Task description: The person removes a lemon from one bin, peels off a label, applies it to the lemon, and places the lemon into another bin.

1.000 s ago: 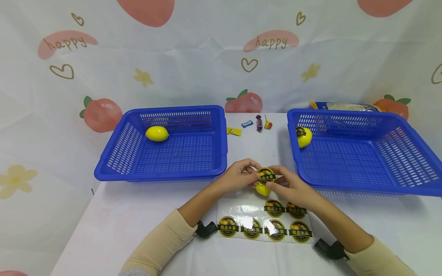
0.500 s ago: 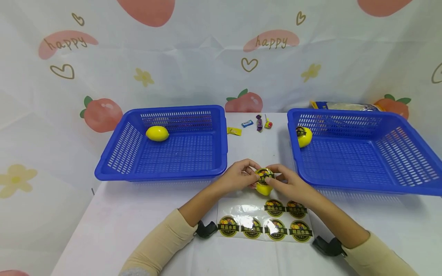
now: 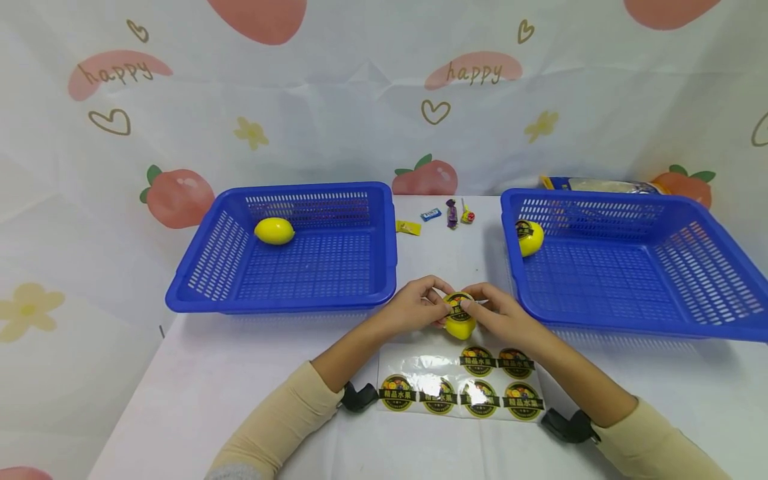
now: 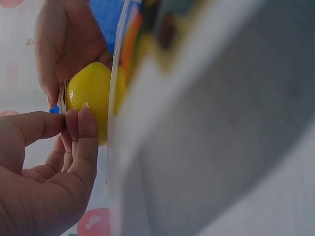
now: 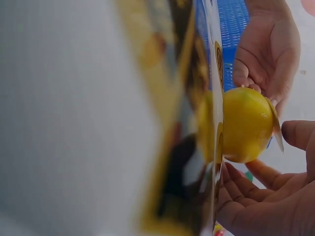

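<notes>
A yellow lemon (image 3: 461, 330) is held between both hands above a sheet of round stickers (image 3: 408, 360). On its upper side lies a black-and-gold round sticker (image 3: 457, 315); in the right wrist view one edge of this sticker (image 5: 277, 129) stands off the peel. My left hand (image 3: 416, 305) grips the lemon from the left, its thumb at the sticker's edge and fingertips against the peel. From the other side my right hand (image 3: 509, 320) holds it, thumb on the sticker and fingers round the back, partly hidden in the head view.
A blue basket (image 3: 282, 308) at left holds a lemon (image 3: 275, 231). Another blue basket (image 3: 630, 327) at right contains a stickered lemon (image 3: 533, 241). Several small candies, including a purple one (image 3: 452, 215), lie between them. A package (image 3: 606, 185) sits behind the right basket.
The sticker has come down flatter over the lemon, and the right thumb has moved up and left across it. The left hand keeps its hold almost unmoved.
</notes>
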Motion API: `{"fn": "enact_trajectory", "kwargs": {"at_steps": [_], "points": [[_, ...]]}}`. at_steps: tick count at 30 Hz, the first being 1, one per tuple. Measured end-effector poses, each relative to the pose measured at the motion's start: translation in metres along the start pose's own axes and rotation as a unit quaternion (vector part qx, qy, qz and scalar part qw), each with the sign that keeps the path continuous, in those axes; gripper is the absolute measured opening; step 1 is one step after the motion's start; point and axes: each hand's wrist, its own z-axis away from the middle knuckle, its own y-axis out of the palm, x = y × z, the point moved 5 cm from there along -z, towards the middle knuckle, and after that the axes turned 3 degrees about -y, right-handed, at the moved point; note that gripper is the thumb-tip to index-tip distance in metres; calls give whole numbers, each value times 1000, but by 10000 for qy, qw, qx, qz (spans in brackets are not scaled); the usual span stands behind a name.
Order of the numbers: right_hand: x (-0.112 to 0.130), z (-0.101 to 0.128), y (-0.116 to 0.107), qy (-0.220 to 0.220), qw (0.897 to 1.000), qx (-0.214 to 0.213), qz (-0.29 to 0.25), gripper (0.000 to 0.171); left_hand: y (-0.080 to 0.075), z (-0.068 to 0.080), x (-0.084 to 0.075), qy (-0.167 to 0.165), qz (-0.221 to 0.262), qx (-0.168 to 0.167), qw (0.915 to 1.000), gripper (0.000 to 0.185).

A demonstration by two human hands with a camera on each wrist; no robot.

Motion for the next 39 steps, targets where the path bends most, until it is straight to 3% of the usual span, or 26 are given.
{"fn": "enact_trajectory", "kwargs": {"at_steps": [27, 39], "points": [[-2, -2, 1, 78, 10000, -33, -29, 33, -3, 3, -5, -157, -394, 207, 9989, 38], [-11, -3, 0, 475, 9963, 48, -714, 35, -5, -2, 2, -504, -713, -88, 9961, 41]]}}
